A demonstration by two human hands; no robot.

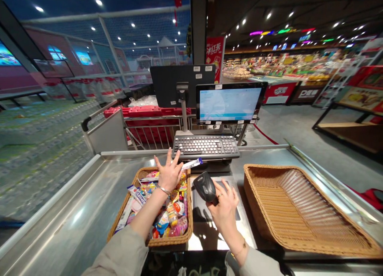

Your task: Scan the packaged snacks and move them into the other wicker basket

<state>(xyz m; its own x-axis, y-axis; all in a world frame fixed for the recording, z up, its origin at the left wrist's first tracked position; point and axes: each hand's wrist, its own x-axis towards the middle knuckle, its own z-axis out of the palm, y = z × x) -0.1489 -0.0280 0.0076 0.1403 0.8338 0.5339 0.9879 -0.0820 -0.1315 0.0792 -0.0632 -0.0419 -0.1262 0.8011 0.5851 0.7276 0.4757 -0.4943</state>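
Observation:
My left hand (170, 175) is over a wicker basket (191, 224) full of small wrapped sweets and toys (172, 214). Several of its fingers are spread, while a slim white stick packet (192, 163) with a blue end juts out from its thumb side, apparently pinched there; the thumb itself is hidden. In my right hand (224, 204) is a black handheld barcode scanner (204, 187), gripped by its handle, its head tilted toward the basket and the packet.
Beyond the hands stand a black keyboard (206, 145) and a lit monitor (229, 104), with a second screen's back (182, 82) beside it. A second wicker basket (299, 208) sits at right on the metal counter (86, 204). Behind is a trolley (104, 128) with red items.

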